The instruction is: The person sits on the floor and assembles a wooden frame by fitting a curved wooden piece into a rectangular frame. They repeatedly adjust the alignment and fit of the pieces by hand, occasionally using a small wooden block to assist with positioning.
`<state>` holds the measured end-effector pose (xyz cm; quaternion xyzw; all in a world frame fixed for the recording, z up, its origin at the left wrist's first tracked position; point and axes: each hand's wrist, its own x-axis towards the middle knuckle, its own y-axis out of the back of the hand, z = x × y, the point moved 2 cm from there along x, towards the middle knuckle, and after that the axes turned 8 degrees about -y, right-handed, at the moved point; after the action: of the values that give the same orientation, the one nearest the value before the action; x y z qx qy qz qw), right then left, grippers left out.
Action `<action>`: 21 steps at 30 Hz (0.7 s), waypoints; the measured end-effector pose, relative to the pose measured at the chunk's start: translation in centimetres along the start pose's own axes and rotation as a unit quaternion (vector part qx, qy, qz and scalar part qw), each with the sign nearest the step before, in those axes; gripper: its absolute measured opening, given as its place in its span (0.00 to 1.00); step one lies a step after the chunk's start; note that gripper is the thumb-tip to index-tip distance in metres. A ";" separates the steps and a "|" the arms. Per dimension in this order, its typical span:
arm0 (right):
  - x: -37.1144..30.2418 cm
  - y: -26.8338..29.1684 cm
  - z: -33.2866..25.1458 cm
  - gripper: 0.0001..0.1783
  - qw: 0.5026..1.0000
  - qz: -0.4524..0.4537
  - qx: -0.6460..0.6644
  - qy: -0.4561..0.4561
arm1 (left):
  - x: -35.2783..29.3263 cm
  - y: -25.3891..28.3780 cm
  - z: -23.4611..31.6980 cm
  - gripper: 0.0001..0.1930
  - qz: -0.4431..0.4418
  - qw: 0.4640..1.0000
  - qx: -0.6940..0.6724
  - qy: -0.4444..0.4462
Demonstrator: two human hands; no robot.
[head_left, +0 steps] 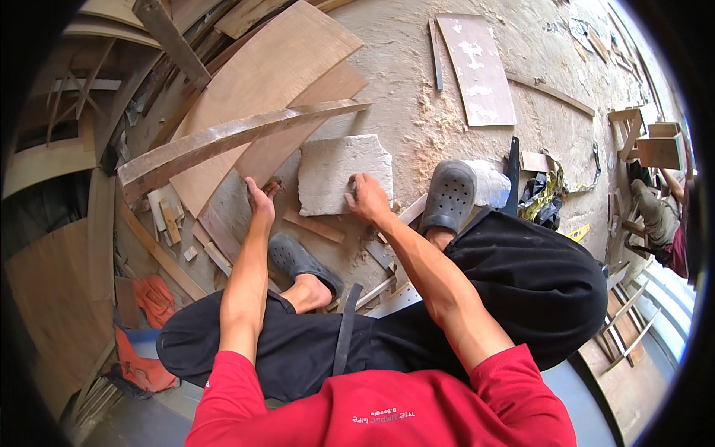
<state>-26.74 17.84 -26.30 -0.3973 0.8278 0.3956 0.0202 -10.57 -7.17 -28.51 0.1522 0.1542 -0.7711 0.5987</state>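
Note:
A rough white block point(335, 160), flat-topped with chipped edges, lies on the ground in front of me. My right hand point(369, 197) rests at its near right part with the fingers curled in; anything between them is too small or hidden to make out. Just left of the block, my left hand point(261, 198) is held with its fingers apart and nothing visible in it. Beyond that hand a long wooden beam point(246, 130) slants across curved plywood sheets point(275, 67). A short wood strip point(314, 225) lies below the block.
My grey clogs point(449, 195) stand on either side of the block. A black handsaw point(512, 175) is right of my knee. Farther off lie a pale board point(477, 71), a thin batten point(551, 95) and wood shavings point(439, 123). Another person point(659, 212) sits at the far right.

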 end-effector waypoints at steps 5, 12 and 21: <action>0.1 -0.3 0.1 0.21 1.000 0.007 0.001 0.014 | 0.7 0.9 -0.2 0.32 0.002 0.994 0.108 -0.013; 0.1 -0.5 0.2 0.20 1.000 0.013 -0.008 0.019 | 0.4 0.8 -0.3 0.32 -0.013 0.997 0.070 -0.025; -0.1 -0.3 -0.1 0.21 1.000 0.002 0.001 0.010 | 0.3 1.0 0.1 0.31 -0.021 0.999 -0.007 0.039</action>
<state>-26.48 17.78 -26.39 -0.3999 0.8288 0.3911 0.0115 -9.68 -7.71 -28.65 0.1747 0.1857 -0.7758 0.5772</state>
